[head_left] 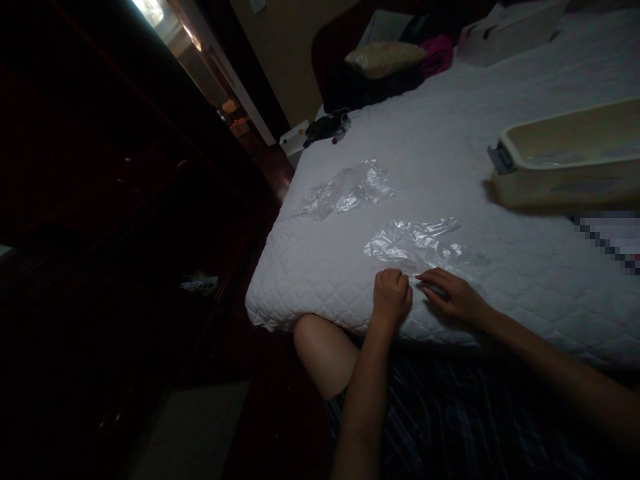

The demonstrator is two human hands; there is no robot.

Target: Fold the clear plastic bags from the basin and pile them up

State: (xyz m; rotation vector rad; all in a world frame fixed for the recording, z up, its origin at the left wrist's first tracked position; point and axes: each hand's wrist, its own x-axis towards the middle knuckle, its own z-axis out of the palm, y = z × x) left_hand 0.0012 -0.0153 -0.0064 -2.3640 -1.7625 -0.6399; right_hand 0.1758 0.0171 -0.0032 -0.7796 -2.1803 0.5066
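Note:
Near the front edge of the white quilted bed [310,267], my left hand [393,295] is closed, its fingers curled around the near edge of a crumpled clear plastic bag [410,241]. My right hand [450,293] is just to the right, thumb and fingers brought toward each other at the same edge of the bag; whether they grip it is too dark to tell for certain. A second clear plastic bag [350,190] lies spread out farther back on the bed, touched by neither hand.
A cream plastic bin [565,187] with a grey latch sits at the right. Farther back are a white box [510,33], a pillow [385,59], a magenta cloth [437,55] and dark items [327,127]. Dark wooden furniture [100,167] stands at the left.

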